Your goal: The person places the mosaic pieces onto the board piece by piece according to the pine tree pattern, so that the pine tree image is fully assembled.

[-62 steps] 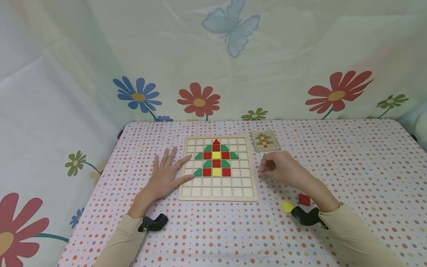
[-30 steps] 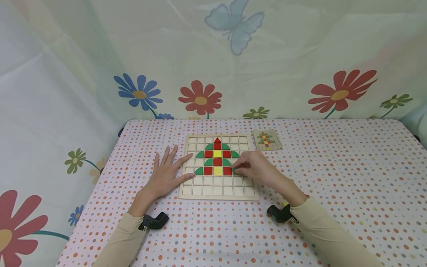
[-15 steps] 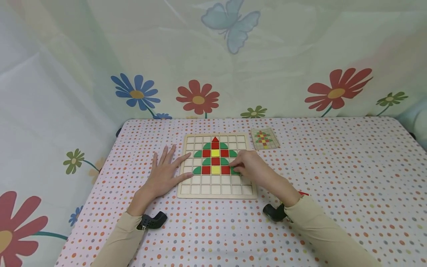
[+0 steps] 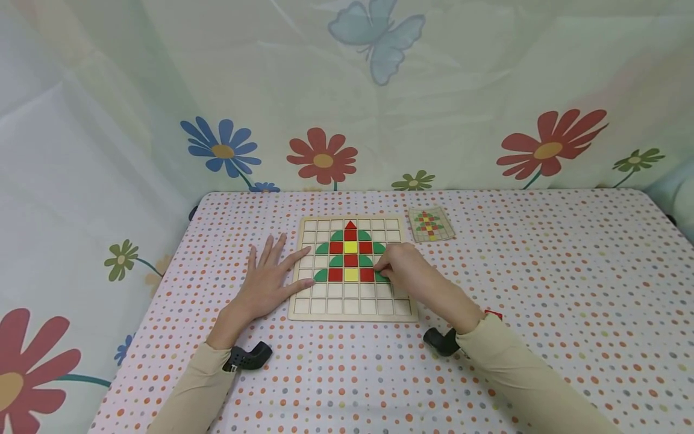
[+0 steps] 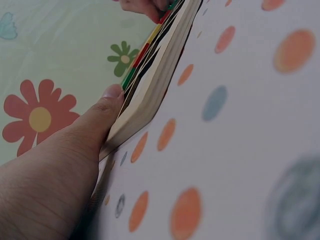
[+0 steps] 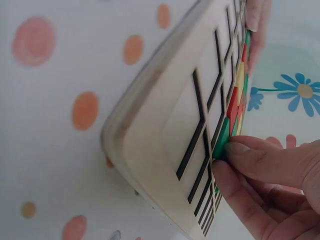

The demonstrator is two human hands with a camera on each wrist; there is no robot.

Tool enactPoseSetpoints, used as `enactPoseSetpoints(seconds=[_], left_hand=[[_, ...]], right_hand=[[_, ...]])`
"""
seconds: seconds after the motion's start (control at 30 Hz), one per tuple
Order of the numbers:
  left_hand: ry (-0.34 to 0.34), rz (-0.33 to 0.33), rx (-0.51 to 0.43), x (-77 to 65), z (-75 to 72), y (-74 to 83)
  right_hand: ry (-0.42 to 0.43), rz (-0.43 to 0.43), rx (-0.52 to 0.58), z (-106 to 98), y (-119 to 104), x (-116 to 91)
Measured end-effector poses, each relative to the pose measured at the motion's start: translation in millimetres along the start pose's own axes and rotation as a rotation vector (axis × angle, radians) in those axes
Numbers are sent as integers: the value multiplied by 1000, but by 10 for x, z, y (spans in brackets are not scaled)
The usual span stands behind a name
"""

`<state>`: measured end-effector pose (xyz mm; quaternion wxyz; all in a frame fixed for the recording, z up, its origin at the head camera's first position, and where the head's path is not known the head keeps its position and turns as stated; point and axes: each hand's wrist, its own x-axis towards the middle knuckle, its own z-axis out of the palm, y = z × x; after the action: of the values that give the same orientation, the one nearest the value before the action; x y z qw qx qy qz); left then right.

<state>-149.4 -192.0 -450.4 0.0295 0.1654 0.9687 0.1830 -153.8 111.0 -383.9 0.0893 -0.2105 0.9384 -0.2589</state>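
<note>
A wooden grid board [image 4: 352,317] lies on the table, bearing a tree pattern of red and yellow squares, green quarter-round tiles and a red triangle [image 4: 350,225] at the top. My left hand [image 4: 262,286] spreads its fingers over the board's left edge, thumb and forefinger resting on the frame. At the lower right of the pattern, my right hand [image 4: 412,269] pinches a green quarter-round tile [image 6: 221,140] between thumb and fingers. That tile sits beside a red square [image 4: 367,275], down at its grid cell, partly covered by the fingertips.
A small pattern card [image 4: 431,224] showing a similar tree lies beyond the board's right corner. Part of a loose red tile [image 4: 494,314] shows past the right forearm. Dotted cloth [image 4: 347,386] covers the table, and a flowered curtain [image 4: 461,90] hangs behind it.
My right hand has moved left from beside the board onto it, bringing the green tile to the cell beside the lower red square. The forearm now hides the loose yellow tile. My left hand stays put.
</note>
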Motion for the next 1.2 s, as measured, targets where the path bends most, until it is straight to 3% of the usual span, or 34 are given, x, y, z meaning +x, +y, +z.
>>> enactPoseSetpoints(seconds=[0.23,0.5,0.6,0.77,1.0,1.2], left_hand=[[-3,-4,2,10,-28,21],[7,3,1,20,-28,23],[5,1,-1,17,-20,10],[3,-2,-2,8,-11,-6],[4,-2,-6,1,-8,1],[-3,-5,1,-7,-4,14]], right_hand=[[-25,15,73,-59,47,-66],[-148,-72,238,-326,216,-286],[-185,-78,230,-460,283,-438],[-178,-48,165,-605,504,-728],[-141,51,64,-628,860,-1102],[-109,101,66,-601,1104,-1328]])
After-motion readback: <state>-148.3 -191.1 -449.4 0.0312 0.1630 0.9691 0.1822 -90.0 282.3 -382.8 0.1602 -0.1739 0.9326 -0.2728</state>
